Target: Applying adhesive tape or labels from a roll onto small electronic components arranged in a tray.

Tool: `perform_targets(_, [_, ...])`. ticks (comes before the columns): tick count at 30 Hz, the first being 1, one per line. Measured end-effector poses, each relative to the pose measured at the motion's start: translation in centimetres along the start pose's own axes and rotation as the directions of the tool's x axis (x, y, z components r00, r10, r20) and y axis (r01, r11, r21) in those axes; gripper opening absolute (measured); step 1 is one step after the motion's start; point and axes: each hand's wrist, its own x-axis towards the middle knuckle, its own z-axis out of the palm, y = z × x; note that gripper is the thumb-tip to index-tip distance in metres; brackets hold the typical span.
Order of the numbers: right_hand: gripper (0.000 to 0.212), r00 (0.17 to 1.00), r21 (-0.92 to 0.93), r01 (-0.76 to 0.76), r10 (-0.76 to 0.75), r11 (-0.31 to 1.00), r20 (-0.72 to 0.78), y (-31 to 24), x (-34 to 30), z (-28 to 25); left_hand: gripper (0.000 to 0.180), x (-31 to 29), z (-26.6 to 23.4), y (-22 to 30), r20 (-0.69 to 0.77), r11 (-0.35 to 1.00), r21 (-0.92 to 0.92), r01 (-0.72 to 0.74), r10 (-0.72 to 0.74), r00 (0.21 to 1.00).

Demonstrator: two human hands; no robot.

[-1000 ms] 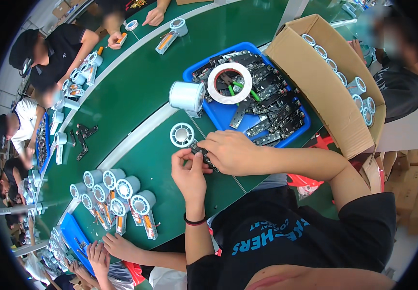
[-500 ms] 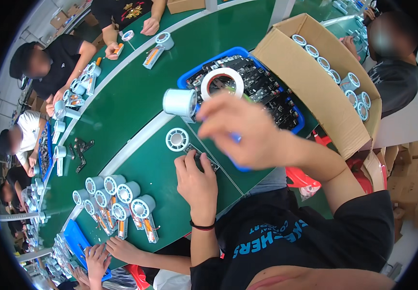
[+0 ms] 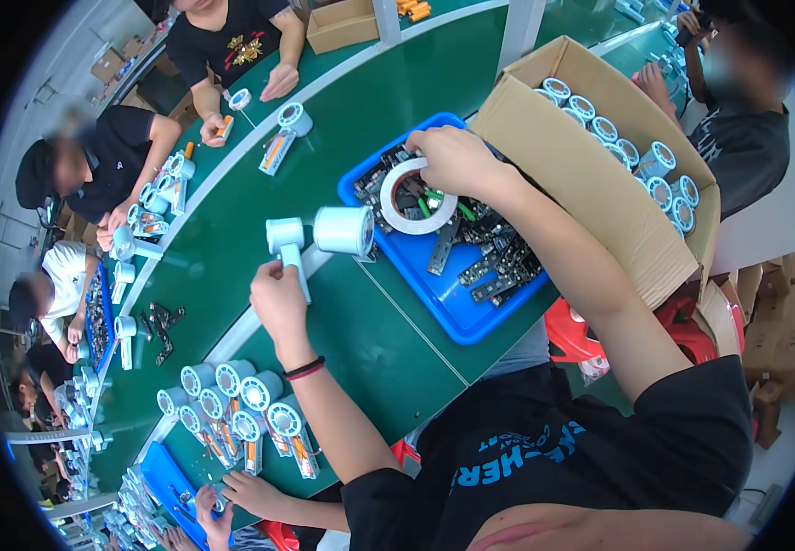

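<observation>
My left hand is closed on the handle of a pale blue handheld fan housing, which has a round head, at the far side of my work area. Just right of it stands a bigger glossy pale blue cylinder. My right hand reaches over a blue tray holding black circuit boards. Its fingers are bent down at the upper edge of a white ring-shaped roll. What lies between those fingertips is hidden.
Several fan housings with orange batteries stand at the near left, beside a co-worker's hands. A cardboard box of fan housings stands at the right. Another fan lies across the bench, where other people sit working.
My left hand has moved up and left, carrying the fan housing from the near bench to the far side. My right hand has gone from mid-air to the far part of the tray.
</observation>
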Motion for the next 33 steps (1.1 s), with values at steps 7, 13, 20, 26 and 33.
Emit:
perform_targets(7, [0.04,0.993,0.11,-0.037,0.049,0.993,-0.109,-0.5,0.4,-1.4,0.026,4.4,-2.2,0.8,-0.174,0.998,-0.041,0.043,-0.049,0.984])
perform_targets(13, [0.037,0.994,-0.079,0.036,-0.044,0.996,-0.102,-0.8,0.6,-0.1,0.026,7.5,-0.6,-3.2,-0.412,0.993,0.116,0.019,0.031,0.911])
perform_targets(20, [0.037,0.95,0.108,-0.105,0.132,0.989,-0.282,-2.1,0.7,-6.8,0.036,6.1,0.3,-4.9,-0.388,0.958,0.194,0.211,-0.123,0.913])
perform_targets(26, [0.035,0.937,0.455,0.187,-0.019,0.871,-0.348,-7.0,2.5,-11.1,0.045,5.5,-3.9,-0.4,-0.508,0.998,-0.058,-0.034,0.0,0.862])
perform_targets(33, [0.034,0.885,0.504,0.466,-0.365,0.727,-0.29,-16.1,4.3,-9.4,0.037,-0.3,-10.7,8.1,-0.115,0.337,-0.917,-0.215,0.293,0.949])
